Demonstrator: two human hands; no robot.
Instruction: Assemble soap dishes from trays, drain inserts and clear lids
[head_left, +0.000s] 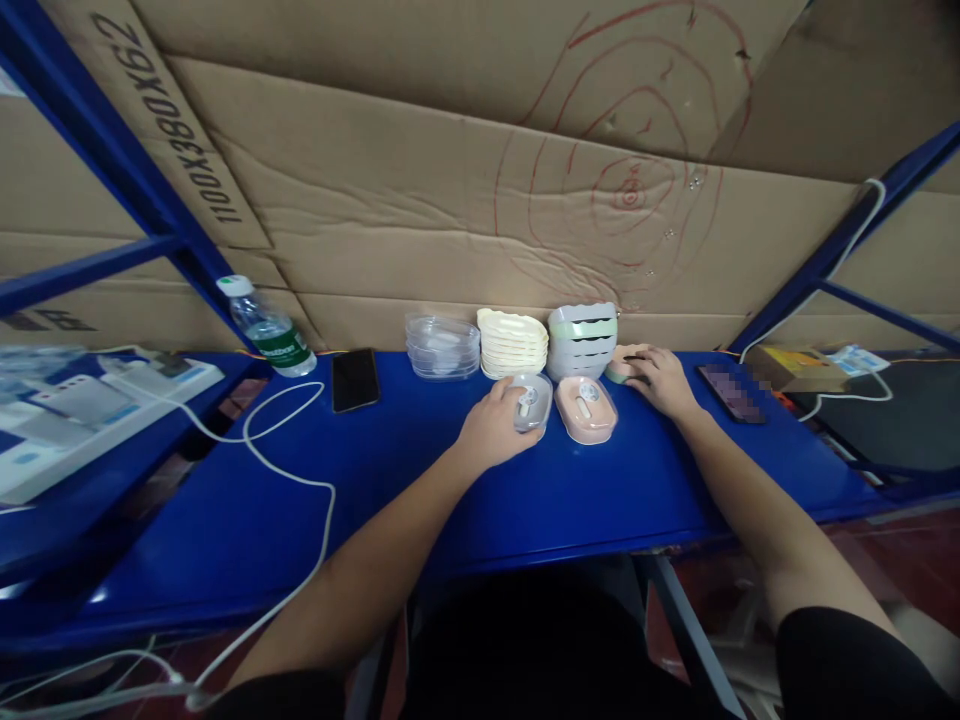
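My left hand (496, 425) is closed around the side of a small grey box with a clear lid (534, 402), which stands on the blue table. A pink box with a clear lid (588, 410) sits just to its right, touched by neither hand. My right hand (664, 380) has its fingers curled over a peach-coloured dish (627, 358) beside the stacks; a greenish edge shows under it. Behind the boxes stand a stack of clear lids (442, 348), a stack of cream wavy-edged dishes (514, 345) and a stack of grey and green dishes (582, 345).
A black phone (355, 380) and a water bottle (274, 335) are at the back left, near a loose white cable (330, 510). Another phone (731, 392) and a small carton (795, 368) lie right. Cardboard (390, 220) walls the back; a power strip (112, 430) lies far left.
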